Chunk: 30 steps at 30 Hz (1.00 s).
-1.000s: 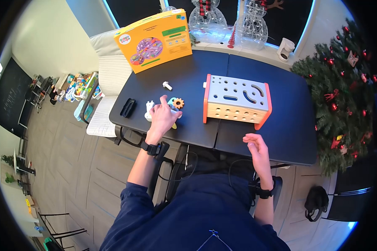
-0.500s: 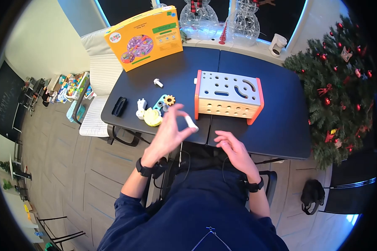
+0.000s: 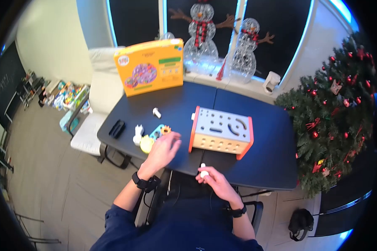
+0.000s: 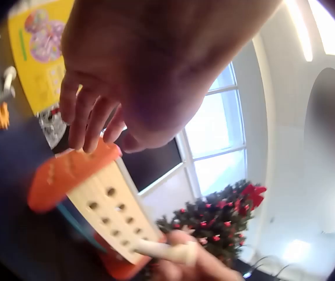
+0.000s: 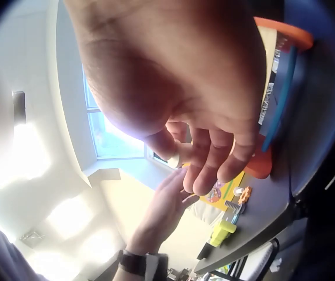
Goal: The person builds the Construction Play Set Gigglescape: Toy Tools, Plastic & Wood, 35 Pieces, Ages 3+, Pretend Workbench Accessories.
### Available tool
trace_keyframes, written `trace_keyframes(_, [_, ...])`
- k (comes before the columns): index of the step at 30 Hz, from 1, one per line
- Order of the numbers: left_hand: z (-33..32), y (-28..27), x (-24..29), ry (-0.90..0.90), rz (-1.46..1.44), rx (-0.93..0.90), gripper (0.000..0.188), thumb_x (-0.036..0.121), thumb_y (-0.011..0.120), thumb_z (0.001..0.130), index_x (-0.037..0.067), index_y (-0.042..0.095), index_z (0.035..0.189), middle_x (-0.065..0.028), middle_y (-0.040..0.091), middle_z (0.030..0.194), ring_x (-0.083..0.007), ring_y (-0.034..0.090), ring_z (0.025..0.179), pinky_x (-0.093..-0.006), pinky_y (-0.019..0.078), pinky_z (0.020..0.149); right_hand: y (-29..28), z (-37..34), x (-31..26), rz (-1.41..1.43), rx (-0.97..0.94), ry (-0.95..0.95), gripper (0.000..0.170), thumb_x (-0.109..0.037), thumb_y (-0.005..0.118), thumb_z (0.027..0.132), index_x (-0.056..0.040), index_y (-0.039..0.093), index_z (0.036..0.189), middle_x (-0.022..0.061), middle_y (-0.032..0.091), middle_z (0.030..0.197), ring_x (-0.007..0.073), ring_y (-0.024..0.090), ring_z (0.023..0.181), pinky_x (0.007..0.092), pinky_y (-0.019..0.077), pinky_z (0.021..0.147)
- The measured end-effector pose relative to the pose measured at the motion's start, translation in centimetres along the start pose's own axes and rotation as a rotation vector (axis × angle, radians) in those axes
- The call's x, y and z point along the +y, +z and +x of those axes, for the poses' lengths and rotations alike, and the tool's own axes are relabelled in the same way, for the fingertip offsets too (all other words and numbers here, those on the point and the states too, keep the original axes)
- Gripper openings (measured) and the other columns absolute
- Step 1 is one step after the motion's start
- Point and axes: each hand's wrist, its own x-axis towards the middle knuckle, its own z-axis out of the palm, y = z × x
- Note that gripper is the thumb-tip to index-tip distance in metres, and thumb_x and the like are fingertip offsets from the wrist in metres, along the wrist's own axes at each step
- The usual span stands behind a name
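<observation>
A white toy bolt (image 3: pixel 204 173) is pinched between thumb and fingers of my right hand (image 3: pixel 218 184), low in front of the table's near edge. My left hand (image 3: pixel 161 152) holds nothing, its fingers loosely extended over the table's near left part. Beside it lie a yellow toy piece (image 3: pixel 146 144), a white toy piece (image 3: pixel 138 134) and an orange toy gear (image 3: pixel 166 129) on a blue part. Right of the left hand stands a toy workbench (image 3: pixel 222 127) with a grey holed top, wooden side and orange-red ends. In the left wrist view, the pinched bolt (image 4: pixel 167 252) points toward the workbench's holed side.
A second white bolt (image 3: pixel 156 112) lies farther back on the dark table (image 3: pixel 268 163). A black case (image 3: pixel 117 128) sits by the left edge, and a yellow box (image 3: pixel 151 69) stands at the back left. A decorated tree (image 3: pixel 322 117) borders the right side.
The left hand first reached into the toy pieces, then lifted a white bolt toward the right. Now the right hand holds a white bolt, and the left hand has moved back left without one.
</observation>
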Motion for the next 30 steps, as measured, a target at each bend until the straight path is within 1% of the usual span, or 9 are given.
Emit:
trace_keyframes(5, [3.7, 2.4, -8.0, 0.122, 0.831, 0.119, 0.024, 0.028, 0.074, 0.092, 0.008, 0.067, 0.105, -0.0137, 0.072, 0.096, -0.0341, 0.067, 0.097, -0.0494, 0.0484, 0.085, -0.3, 0.0, 0.0, -0.004, 0.028, -0.007, 0.033, -0.016, 0.048, 0.116, -0.0022, 0.056, 0.145, 0.0085, 0.070, 0.117, 0.0140, 0.067, 0.105, 0.0311, 0.0534, 0.097])
trace_keyframes(6, [4.3, 2.9, -9.0, 0.103, 0.879, 0.049, 0.033, 0.031, 0.074, 0.091, 0.008, 0.067, 0.114, -0.0147, 0.071, 0.103, -0.0350, 0.066, 0.099, -0.0498, 0.0457, 0.090, -0.2, 0.0, 0.1, 0.005, 0.025, -0.004, 0.033, -0.016, 0.048, 0.116, -0.0024, 0.056, 0.145, 0.0084, 0.071, 0.117, 0.0139, 0.067, 0.105, 0.0309, 0.0534, 0.097])
trace_keyframes(10, [5.7, 4.8, -10.4, 0.120, 1.065, 0.014, 0.026, 0.032, 0.069, 0.094, 0.010, 0.066, 0.107, -0.0134, 0.072, 0.094, -0.0328, 0.067, 0.097, -0.0529, 0.0414, 0.097, -0.5, 0.4, 2.3, 0.077, -0.011, -0.018, 0.036, -0.019, 0.049, 0.116, -0.0038, 0.054, 0.148, 0.0079, 0.071, 0.119, 0.0130, 0.068, 0.107, 0.0288, 0.0519, 0.093])
trace_keyframes(12, [6.2, 5.8, -12.1, 0.139, 1.105, 0.029, 0.015, 0.022, 0.059, 0.097, 0.010, 0.067, 0.102, -0.0138, 0.072, 0.085, -0.0335, 0.068, 0.096, -0.0561, 0.0398, 0.100, -0.9, 0.7, 3.0, 0.068, -0.031, -0.021, 0.036, -0.019, 0.049, 0.116, -0.0032, 0.054, 0.148, 0.0079, 0.071, 0.120, 0.0129, 0.067, 0.107, 0.0290, 0.0519, 0.094])
trace_keyframes(13, [6.3, 5.9, -11.9, 0.099, 1.088, -0.019, 0.015, 0.020, 0.062, 0.093, 0.011, 0.069, 0.103, -0.0116, 0.077, 0.090, -0.0340, 0.069, 0.101, -0.0624, 0.0351, 0.110, -1.0, 0.9, 3.4, 0.059, -0.022, -0.014, 0.036, -0.019, 0.049, 0.117, -0.0026, 0.054, 0.148, 0.0074, 0.070, 0.118, 0.0125, 0.067, 0.106, 0.0288, 0.0522, 0.093])
trace_keyframes(16, [6.9, 6.2, -12.1, 0.071, 1.110, -0.074, 0.018, 0.020, 0.064, 0.094, 0.011, 0.075, 0.104, -0.0137, 0.080, 0.096, -0.0358, 0.073, 0.103, -0.0655, 0.0349, 0.115, -0.4, 0.7, 1.7, 0.037, 0.064, -0.110, 0.034, -0.025, 0.055, 0.115, -0.0049, 0.057, 0.143, 0.0068, 0.073, 0.108, 0.0126, 0.070, 0.096, 0.0275, 0.0558, 0.084])
trace_keyframes(22, [7.7, 6.4, -13.6, 0.097, 1.101, -0.113, 0.023, 0.024, 0.062, 0.096, 0.012, 0.080, 0.102, -0.0147, 0.079, 0.099, -0.0363, 0.073, 0.101, -0.0748, 0.0316, 0.111, -0.8, 1.2, 2.1, 0.040, 0.088, -0.089, 0.038, -0.028, 0.058, 0.114, -0.0064, 0.058, 0.144, 0.0057, 0.073, 0.109, 0.0108, 0.069, 0.095, 0.0269, 0.0549, 0.085])
trace_keyframes(28, [8.4, 7.5, -15.8, 0.139, 1.157, -0.076, 0.029, 0.038, 0.067, 0.091, 0.014, 0.082, 0.099, -0.0170, 0.077, 0.101, -0.0392, 0.070, 0.103, -0.0762, 0.0304, 0.107, -1.2, 1.4, 2.1, 0.004, 0.082, -0.116, 0.036, -0.028, 0.057, 0.114, -0.0074, 0.059, 0.144, 0.0058, 0.073, 0.108, 0.0118, 0.069, 0.098, 0.0283, 0.0552, 0.088])
trace_keyframes(30, [7.3, 6.7, -13.1, 0.126, 1.098, -0.065, 0.026, 0.023, 0.061, 0.095, 0.012, 0.084, 0.100, -0.0167, 0.076, 0.102, -0.0364, 0.069, 0.103, -0.0747, 0.0272, 0.112, -1.3, 1.2, 2.2, 0.026, 0.071, -0.112, 0.034, -0.028, 0.056, 0.114, -0.0101, 0.059, 0.144, 0.0051, 0.073, 0.109, 0.0120, 0.070, 0.098, 0.0281, 0.0553, 0.088])
